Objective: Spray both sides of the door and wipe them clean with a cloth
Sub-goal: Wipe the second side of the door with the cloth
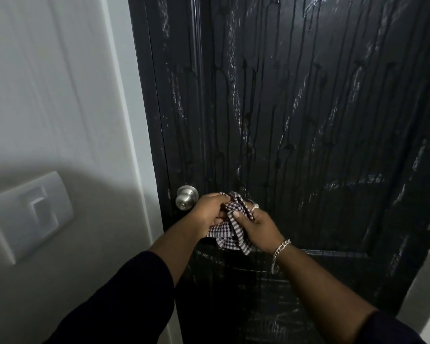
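A black door (296, 120) filled the centre and right of the frame, its panelled face streaked from top to bottom with thin runs of liquid and pale smeared patches. A round silver knob (186, 196) was set at the door's left edge, a little below the middle of the frame.

Just to the right of the knob, in the lower centre of the frame, a bunched checked cloth (230, 225) in dark and white was held in front of the door. It was gripped from the left by the left hand (210, 211), whose fingers were curled over its upper folds, and from the right by the right hand (257, 223), whose thumb was pressed across the fabric with the other fingers wrapped behind it. Both hands were thus closed on the cloth, close together, and a loose end of the fabric hung below them. Whether the cloth touched the door surface could not be told.

A ring (255, 206) was seen on a finger of the right hand, and a silver chain bracelet (279, 254) lay around the right wrist. Dark sleeves covered both forearms toward the bottom of the frame.

At the left of the frame, a pale wall (47, 95) carried a white switch plate (29, 216) in shadow.
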